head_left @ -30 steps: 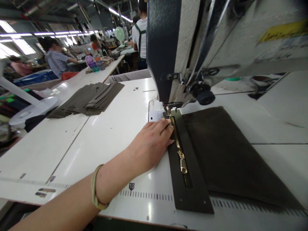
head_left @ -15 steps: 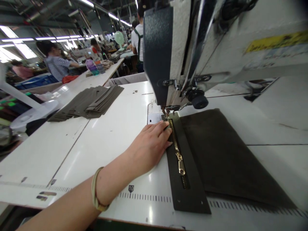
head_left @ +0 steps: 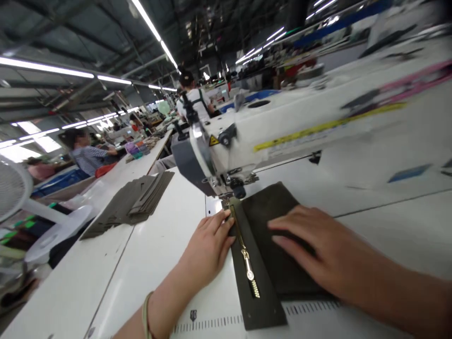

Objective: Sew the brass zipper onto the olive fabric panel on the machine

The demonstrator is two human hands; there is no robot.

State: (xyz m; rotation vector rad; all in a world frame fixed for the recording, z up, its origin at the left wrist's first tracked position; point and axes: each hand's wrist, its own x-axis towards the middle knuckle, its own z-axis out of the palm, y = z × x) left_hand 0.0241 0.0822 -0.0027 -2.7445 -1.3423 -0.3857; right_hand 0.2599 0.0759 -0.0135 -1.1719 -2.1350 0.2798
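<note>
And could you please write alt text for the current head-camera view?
A person's left hand rests on a dark strip with a gold-coloured zipper, the strip's far end at a sewing machine. The right hand is over a dark panel alongside. A fanned stack of dark pieces lies farther left on the white tabletop.

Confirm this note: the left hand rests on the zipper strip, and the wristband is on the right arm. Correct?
Not quite: the head view shows the wristband on the left arm; the left hand does rest on the zipper strip.
</note>
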